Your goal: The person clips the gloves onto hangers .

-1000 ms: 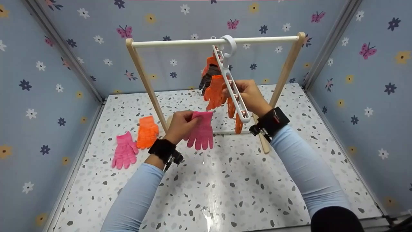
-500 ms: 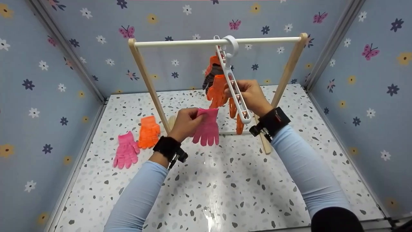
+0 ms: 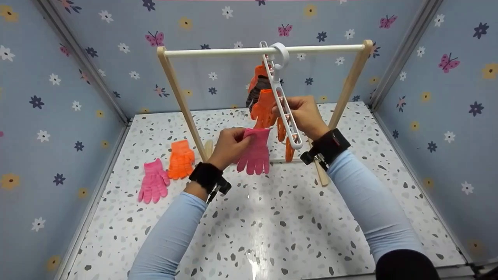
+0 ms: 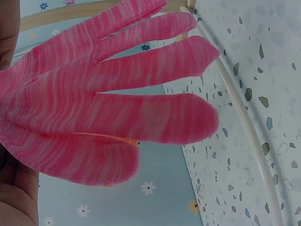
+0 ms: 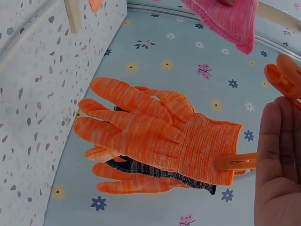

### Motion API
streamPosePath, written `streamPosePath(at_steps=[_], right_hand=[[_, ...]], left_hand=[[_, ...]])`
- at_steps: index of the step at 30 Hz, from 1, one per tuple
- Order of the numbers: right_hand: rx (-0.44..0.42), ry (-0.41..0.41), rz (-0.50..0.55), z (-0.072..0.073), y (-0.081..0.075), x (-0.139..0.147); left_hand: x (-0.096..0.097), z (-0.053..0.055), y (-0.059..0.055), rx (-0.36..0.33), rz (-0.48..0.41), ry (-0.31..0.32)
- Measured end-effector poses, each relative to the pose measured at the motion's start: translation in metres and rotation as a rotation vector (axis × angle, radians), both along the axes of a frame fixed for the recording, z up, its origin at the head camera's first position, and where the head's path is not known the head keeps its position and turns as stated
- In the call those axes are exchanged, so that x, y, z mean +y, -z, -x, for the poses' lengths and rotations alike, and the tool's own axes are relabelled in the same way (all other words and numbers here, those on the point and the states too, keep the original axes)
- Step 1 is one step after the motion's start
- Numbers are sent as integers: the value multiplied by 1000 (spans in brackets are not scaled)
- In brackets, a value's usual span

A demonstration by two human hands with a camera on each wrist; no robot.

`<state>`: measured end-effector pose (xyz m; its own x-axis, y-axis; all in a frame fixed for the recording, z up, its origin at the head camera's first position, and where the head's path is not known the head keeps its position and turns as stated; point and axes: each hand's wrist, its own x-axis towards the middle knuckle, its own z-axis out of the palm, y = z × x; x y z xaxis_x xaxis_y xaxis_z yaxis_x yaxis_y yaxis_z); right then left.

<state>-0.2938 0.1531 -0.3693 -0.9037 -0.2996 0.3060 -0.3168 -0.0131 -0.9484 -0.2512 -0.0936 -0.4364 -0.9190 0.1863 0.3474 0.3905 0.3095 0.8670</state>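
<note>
My left hand (image 3: 230,146) pinches a pink knit glove (image 3: 256,153) by its cuff; the glove's fingers hang down. My right hand (image 3: 305,114) is at the white clip hanger (image 3: 278,91), pinching an orange clothespin (image 5: 284,77), partly out of frame in the right wrist view. The pink cuff is left of that clothespin, apart from it. An orange glove (image 5: 155,132) hangs from another clothespin (image 5: 235,162), with a dark striped glove (image 5: 155,169) and more orange behind it. Two more orange clothespins, a middle one (image 3: 281,130) and a front one (image 3: 289,149), hang bare.
The hanger hooks over the white rail (image 3: 218,51) of a wooden-legged rack (image 3: 183,101). On the speckled floor at left lie another pink glove (image 3: 154,181) and an orange glove (image 3: 181,159). Flowered blue panels (image 3: 97,77) enclose the left, back and right sides.
My left hand has carried the pink glove right and slightly up, closer to the hanger. My right hand stays at about the same place on the hanger.
</note>
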Motion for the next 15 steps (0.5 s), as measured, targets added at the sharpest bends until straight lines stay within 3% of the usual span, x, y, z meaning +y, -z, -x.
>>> streamPosePath(at_steps=[15], right_hand=[[-1, 57, 9, -2, 1, 0]], left_hand=[[11, 4, -9, 13, 48, -4]])
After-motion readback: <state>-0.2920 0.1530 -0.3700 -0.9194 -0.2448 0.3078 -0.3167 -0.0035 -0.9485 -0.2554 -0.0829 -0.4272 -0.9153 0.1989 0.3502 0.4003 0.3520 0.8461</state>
